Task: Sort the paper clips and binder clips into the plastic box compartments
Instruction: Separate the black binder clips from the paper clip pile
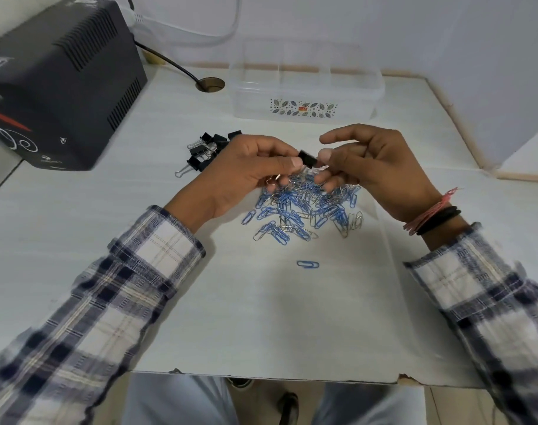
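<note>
A black binder clip (pixel 307 158) is held above the table between both hands. My left hand (pixel 249 170) pinches its left end between thumb and fingers, and my right hand (pixel 368 167) pinches its right end with the thumb. Under the hands lies a heap of blue and silver paper clips (pixel 304 213); one blue paper clip (pixel 308 264) lies apart, nearer to me. A pile of black binder clips (pixel 204 151) sits to the left of my left hand. The clear plastic box (pixel 304 96) with dividers stands at the back.
A black power unit (pixel 56 84) stands at the back left, with a cable running into a round desk hole (pixel 211 84). The white table surface (pixel 261 317) ends at a front edge near my knees. A wall and raised ledge close off the right side.
</note>
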